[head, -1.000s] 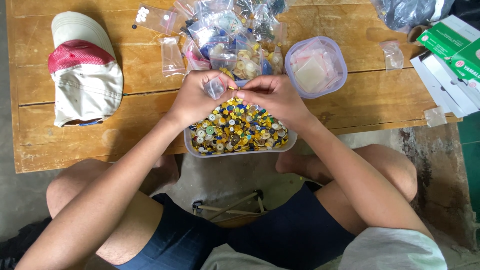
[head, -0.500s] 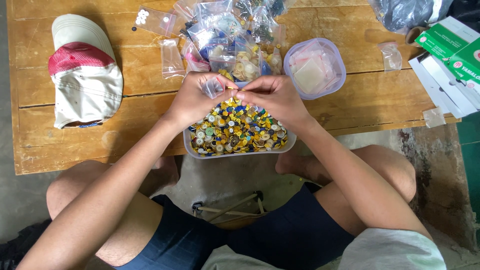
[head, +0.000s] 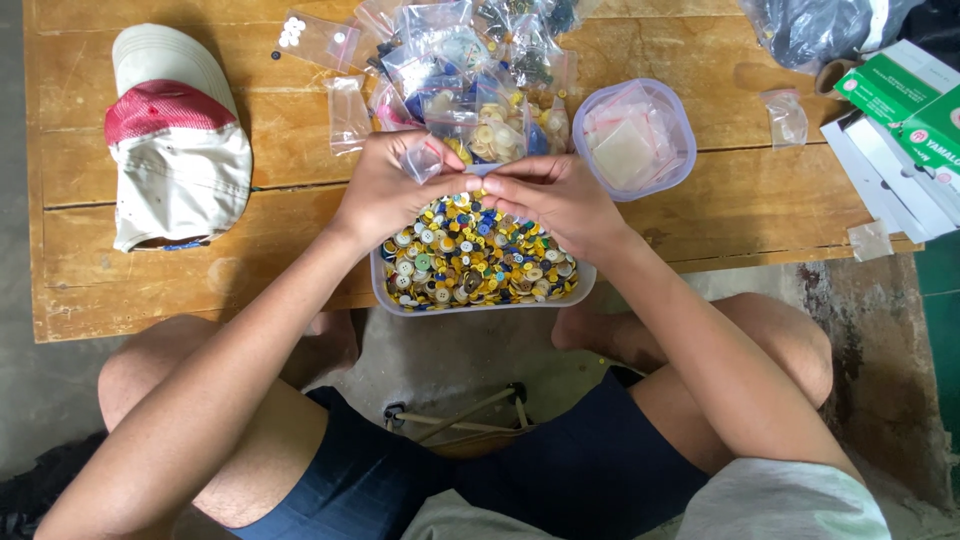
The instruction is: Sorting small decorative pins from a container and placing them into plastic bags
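Note:
A clear plastic tub (head: 383,290) full of mixed coloured buttons (head: 480,262) sits at the near edge of a wooden table (head: 280,250). My left hand (head: 385,190) pinches a small clear zip bag (head: 422,160) just above the tub. My right hand (head: 555,195) meets it fingertip to fingertip, with its fingers pinched at the bag's edge; whether a button is between them is hidden. Behind the hands lies a pile of small bags filled with buttons (head: 470,75).
A round clear container (head: 680,150) with empty bags inside stands right of the pile. A white and red cap (head: 175,140) lies at the left. Green and white boxes (head: 900,130) sit at the right edge, a dark plastic bag (head: 810,25) at top right. Loose empty bags (head: 785,115) lie about.
Both hands stay together over the tub; the small bag has shifted slightly between the fingers. Nothing else has moved.

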